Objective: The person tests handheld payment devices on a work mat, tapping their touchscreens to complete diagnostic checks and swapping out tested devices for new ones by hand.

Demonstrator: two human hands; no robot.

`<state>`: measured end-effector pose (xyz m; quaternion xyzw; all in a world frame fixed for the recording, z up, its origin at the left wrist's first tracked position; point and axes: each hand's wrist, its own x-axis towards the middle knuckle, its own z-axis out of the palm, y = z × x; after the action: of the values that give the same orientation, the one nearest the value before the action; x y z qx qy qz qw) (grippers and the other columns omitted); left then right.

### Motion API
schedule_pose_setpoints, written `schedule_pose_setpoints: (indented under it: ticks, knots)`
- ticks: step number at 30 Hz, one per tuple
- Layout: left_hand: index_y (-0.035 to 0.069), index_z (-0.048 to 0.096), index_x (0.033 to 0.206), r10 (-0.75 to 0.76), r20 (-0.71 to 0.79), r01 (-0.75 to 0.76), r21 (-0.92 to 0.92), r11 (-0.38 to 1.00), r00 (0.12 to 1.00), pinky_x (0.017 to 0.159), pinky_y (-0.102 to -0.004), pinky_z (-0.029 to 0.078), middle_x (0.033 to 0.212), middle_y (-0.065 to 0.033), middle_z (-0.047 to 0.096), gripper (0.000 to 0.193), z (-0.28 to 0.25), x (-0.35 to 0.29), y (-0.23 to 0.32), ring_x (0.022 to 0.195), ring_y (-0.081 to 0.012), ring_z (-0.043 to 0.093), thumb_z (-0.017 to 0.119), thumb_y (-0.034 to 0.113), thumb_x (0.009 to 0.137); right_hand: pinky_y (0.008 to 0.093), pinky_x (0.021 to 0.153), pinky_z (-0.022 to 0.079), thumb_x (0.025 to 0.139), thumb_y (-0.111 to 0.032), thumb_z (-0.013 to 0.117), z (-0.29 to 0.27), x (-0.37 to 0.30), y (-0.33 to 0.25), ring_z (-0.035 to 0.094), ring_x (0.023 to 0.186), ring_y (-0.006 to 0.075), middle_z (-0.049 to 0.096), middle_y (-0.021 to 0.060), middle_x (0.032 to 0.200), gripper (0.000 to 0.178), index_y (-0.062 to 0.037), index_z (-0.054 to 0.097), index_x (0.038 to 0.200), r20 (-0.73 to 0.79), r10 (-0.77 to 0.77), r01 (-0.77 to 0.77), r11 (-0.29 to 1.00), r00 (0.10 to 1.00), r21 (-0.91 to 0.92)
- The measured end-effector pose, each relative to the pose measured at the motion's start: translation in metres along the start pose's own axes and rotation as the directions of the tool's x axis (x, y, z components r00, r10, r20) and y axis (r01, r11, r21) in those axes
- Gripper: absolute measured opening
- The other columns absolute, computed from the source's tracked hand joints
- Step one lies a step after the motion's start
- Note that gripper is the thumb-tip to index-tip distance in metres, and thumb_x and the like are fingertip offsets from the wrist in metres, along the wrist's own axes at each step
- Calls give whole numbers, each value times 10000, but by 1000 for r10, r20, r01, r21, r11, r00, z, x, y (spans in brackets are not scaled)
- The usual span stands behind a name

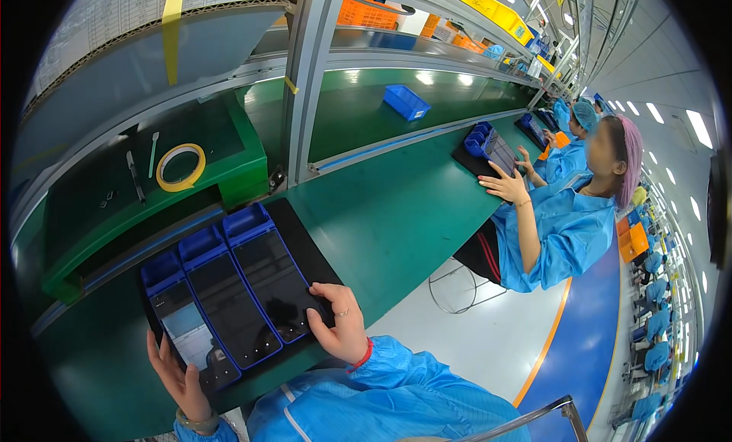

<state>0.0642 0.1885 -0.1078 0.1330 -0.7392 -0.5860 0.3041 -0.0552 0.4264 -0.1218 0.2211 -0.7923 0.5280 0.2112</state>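
Note:
Three dark glossy screens in blue-rimmed trays lie side by side on a black mat [284,213]: the left screen [188,327] shows a pale picture, the middle screen [229,305] and right screen [274,278] look dark. Blue bins [201,246] sit along their far ends. My left hand [181,377] is at the near left corner, fingers stretched along the left edge and thumb near the left screen's lower part. At the right screen's right edge rests my right hand [343,324], thumb and forefinger apart. Neither hand visibly holds a thing.
A green platform [84,240] behind the trays bears a yellow tape roll [181,167], a pen [136,177] and a pale green stick [153,156]. A metal post [309,83] rises beside it. Beyond is a blue bin [407,102]; co-workers in blue [560,221] sit at right.

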Motion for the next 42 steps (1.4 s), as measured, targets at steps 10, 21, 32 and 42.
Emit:
schedule_pose_setpoints:
  ticks: [10,21,32,42]
  knots:
    - [22,113,1407,-52,72,64,-177,982,996,1039,-385,251,1344,-234,315,794,0,2,7,1233,-300,354,569,160,771,300,842,432,749,38,588,1,-5,-1,548,943,229,539,141,1030,340,25,518,1081,15,83,-83,995,996,47]
    - [48,81,1412,-74,151,101,-179,979,986,1037,-409,260,1364,-241,282,884,-6,4,12,1244,-325,350,437,-63,610,352,800,446,702,59,565,2,-9,3,551,858,258,568,136,939,355,-15,531,1047,-20,101,-97,986,995,135]
    - [53,46,1419,-138,221,194,-256,947,965,1061,-418,211,1385,-246,229,970,-16,8,11,1274,-336,300,511,32,569,421,875,363,581,-59,608,-7,2,-7,569,843,193,650,-14,849,266,-91,644,843,273,-391,406,914,879,1]
    - [86,-10,1430,-72,342,187,-316,930,937,1082,-403,149,1427,-219,166,1013,-22,9,6,1327,-315,209,440,-53,533,464,942,290,636,-181,680,22,-4,-48,549,1000,226,649,-11,969,368,-113,573,982,431,-503,509,853,749,111]
